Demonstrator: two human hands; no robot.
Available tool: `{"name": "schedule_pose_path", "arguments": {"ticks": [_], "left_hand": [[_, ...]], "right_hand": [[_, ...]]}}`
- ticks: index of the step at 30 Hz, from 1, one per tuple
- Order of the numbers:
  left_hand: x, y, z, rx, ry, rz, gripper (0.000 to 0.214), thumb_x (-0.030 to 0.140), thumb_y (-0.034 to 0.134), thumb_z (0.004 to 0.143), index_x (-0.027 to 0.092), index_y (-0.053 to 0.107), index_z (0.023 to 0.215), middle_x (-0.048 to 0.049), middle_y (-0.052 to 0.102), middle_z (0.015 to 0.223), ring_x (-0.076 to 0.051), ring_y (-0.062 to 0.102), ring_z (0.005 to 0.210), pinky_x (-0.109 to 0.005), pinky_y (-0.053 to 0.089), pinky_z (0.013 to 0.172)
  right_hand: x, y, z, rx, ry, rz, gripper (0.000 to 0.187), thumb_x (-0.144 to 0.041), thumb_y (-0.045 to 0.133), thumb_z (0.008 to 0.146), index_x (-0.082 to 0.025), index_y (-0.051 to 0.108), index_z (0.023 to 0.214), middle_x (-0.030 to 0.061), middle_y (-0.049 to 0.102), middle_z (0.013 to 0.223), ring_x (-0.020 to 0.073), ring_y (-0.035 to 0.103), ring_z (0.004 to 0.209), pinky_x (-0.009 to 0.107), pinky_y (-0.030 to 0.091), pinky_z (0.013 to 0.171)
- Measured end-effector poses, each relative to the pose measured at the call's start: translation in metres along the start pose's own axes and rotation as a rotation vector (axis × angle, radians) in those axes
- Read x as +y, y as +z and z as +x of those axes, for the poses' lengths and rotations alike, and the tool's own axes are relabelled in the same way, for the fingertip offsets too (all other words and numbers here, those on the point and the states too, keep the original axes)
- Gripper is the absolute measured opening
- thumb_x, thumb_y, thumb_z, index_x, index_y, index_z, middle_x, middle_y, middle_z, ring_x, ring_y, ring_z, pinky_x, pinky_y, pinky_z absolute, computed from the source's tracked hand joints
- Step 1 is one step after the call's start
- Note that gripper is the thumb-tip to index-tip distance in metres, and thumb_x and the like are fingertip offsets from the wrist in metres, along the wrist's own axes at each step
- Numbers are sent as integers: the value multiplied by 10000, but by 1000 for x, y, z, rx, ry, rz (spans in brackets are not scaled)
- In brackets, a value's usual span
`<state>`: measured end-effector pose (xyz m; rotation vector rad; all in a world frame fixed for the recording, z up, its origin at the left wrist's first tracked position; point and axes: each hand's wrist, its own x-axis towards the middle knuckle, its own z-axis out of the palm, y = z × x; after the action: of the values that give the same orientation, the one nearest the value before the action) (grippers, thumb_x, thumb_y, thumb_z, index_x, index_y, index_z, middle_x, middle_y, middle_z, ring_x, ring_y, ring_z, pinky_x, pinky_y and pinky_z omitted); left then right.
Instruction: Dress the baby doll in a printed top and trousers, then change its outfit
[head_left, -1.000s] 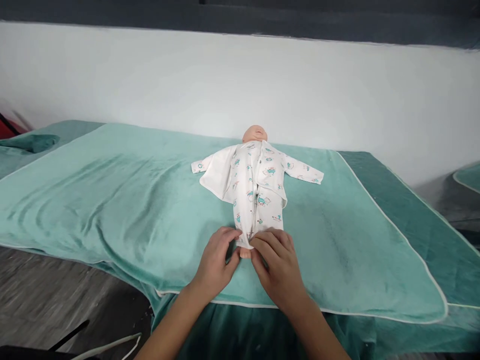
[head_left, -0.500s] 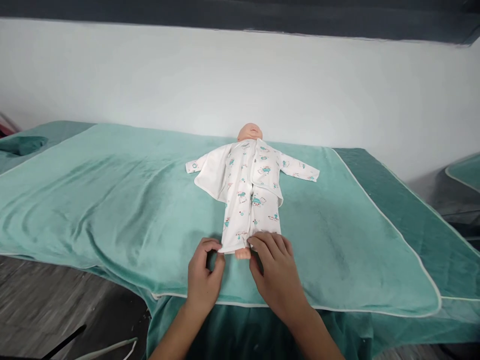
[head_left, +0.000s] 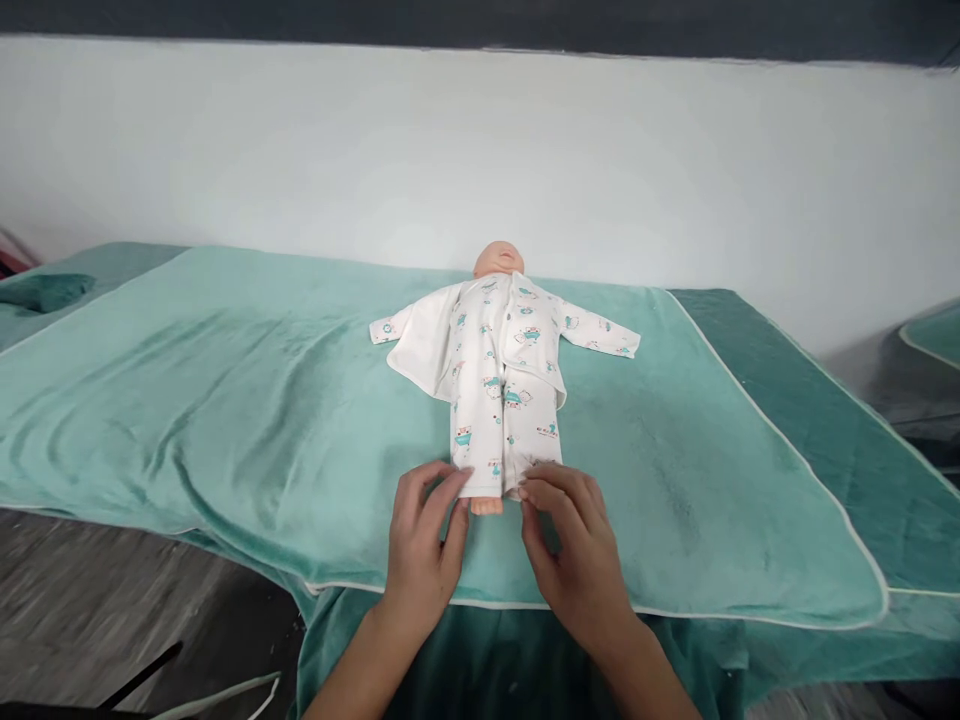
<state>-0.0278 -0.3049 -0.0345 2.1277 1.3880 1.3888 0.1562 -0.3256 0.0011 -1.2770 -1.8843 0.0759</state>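
A baby doll [head_left: 499,258] lies on its back, its head towards the wall. It wears a white printed baby jacket [head_left: 531,325], open at the front with both sleeves stretched out, and matching baby trousers [head_left: 480,420]. At the hem of the left trouser leg, my left hand [head_left: 426,540] is closed, thumb and forefinger pinching the cloth edge. My right hand [head_left: 577,545] pinches the hem of the other leg. Between the hands, the toes of one foot [head_left: 486,506] stick out below the left hem. The other foot is hidden.
A light green blanket [head_left: 300,330] with white piping lies beneath the doll, wrinkled on the left, over a darker green cover [head_left: 810,420]. Behind stands a white wall [head_left: 480,150]. Grey floor [head_left: 112,590] shows at lower left.
My left hand has moved right and slightly up, bringing the left trouser hem inward over the foot. My right hand has shifted a little right, to the other leg's hem.
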Motion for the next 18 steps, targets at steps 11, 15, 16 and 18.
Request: {"name": "schedule_pose_path", "arguments": {"ticks": [11,15,16,18], "left_hand": [[22,-3,23,-40,118,-57,273,116,547,944,253,633,1164,-67,636,1006,-193,612,931,-341,530,786],[22,-7,22,-58,113,-63,249,133,536,953,258,617,1153,-70,636,1008,-198,620,931,-353,534,784],[21,-7,21,-84,114,-58,243,146,544,953,256,612,1158,-73,636,1019,-203,621,947,-362,536,799],[18,-5,19,-150,122,-35,263,198,591,943,250,593,1200,-89,632,1080,-221,616,1008,-385,540,844]], "right_hand": [[11,-6,-4,8,207,95,96,-184,640,936,-229,570,983,34,601,938,158,615,833,280,527,709],[6,-17,2,-13,139,122,128,-110,600,938,-232,564,958,23,610,923,143,617,833,256,505,703],[5,-19,2,-10,121,122,142,-99,594,938,-233,567,973,26,611,940,142,620,845,254,504,708],[5,-21,1,-5,105,119,157,-89,585,939,-235,569,993,32,608,962,140,622,855,253,505,711]]}}
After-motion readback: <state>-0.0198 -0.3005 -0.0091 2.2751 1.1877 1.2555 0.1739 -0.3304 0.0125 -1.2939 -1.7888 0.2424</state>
